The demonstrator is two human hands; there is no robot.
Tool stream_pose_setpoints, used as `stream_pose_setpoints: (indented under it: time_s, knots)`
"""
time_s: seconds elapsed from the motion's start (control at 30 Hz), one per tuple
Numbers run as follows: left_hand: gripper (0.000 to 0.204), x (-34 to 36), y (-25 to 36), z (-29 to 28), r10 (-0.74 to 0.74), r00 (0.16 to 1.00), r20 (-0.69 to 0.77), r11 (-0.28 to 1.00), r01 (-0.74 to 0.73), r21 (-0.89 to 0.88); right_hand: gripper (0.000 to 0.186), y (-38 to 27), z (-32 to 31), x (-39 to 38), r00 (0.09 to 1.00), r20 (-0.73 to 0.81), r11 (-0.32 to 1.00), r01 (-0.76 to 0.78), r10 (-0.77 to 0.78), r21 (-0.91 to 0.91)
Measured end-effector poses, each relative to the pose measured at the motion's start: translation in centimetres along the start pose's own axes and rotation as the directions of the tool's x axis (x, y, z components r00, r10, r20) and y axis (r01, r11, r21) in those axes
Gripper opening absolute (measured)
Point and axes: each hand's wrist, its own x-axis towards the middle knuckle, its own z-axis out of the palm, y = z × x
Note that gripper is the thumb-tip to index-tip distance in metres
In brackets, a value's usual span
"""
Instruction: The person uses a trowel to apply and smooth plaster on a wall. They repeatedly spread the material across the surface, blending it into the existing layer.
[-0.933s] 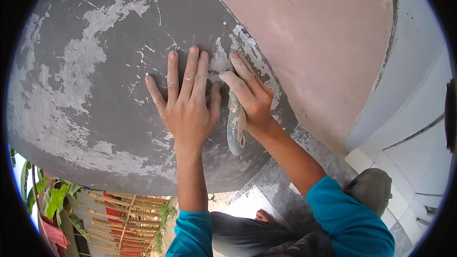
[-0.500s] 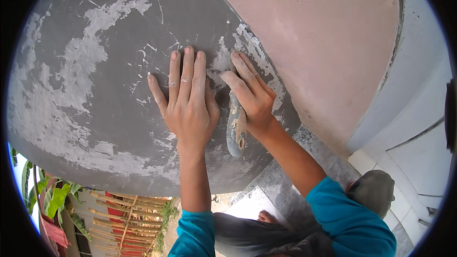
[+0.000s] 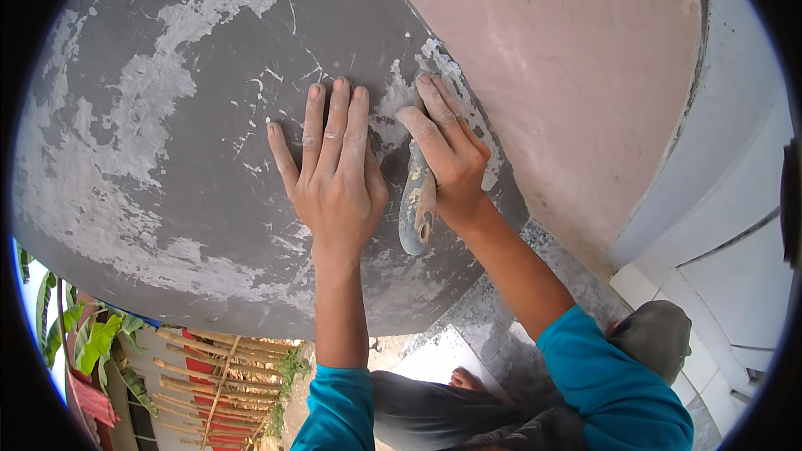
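My left hand (image 3: 336,167) lies flat on the dark grey curved surface (image 3: 225,42), with its fingers spread and pointing up. Just to its right, my right hand (image 3: 451,150) is closed on a putty knife (image 3: 418,205). The knife's grey handle, crusted with dried filler and holed at the butt end, slants down below the fingers. Its blade is hidden by my hand, so I cannot tell how it meets the surface. Pale patches and thin streaks of filler mark the grey around both hands, and one whitish patch (image 3: 393,104) shows between my fingertips.
A smooth pink wall (image 3: 568,58) borders the grey surface on the right, with white panels (image 3: 735,276) beyond it. Below are a speckled grey floor slab (image 3: 493,330) and a dark rounded object (image 3: 653,341). At lower left stand a bamboo fence (image 3: 221,367) and green leaves (image 3: 98,342).
My right hand and the putty knife have shifted slightly up along the surface. My left hand stays flat, a little further right and up in the picture.
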Motion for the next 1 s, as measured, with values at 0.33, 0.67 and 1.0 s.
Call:
stream_pose_setpoints:
  time_s: [0.33, 0.67, 1.0]
  knots:
    - [0.053, -0.1, 0.0, 0.1, -0.003, 1.0, -0.002, 1.0, 0.003, -0.001, 0.017, 0.4, 0.3, 0.4, 0.993, -0.003, 0.992, 0.122, -0.122, 0.015]
    - [0.054, -0.1, 0.1, 0.1, -0.015, 1.0, 0.005, 1.0, 0.015, -0.004, 0.029, 0.6, 0.2, 1.3, 0.95, 0.0, 0.95, 0.312, -0.312, 0.002]
    - [0.057, 0.0, 0.1, 0.3, -0.007, 1.0, -0.027, 1.0, 0.007, -0.006, 0.018, 0.0, 0.4, 1.4, 0.983, -0.008, 0.983, 0.181, -0.181, 0.015]
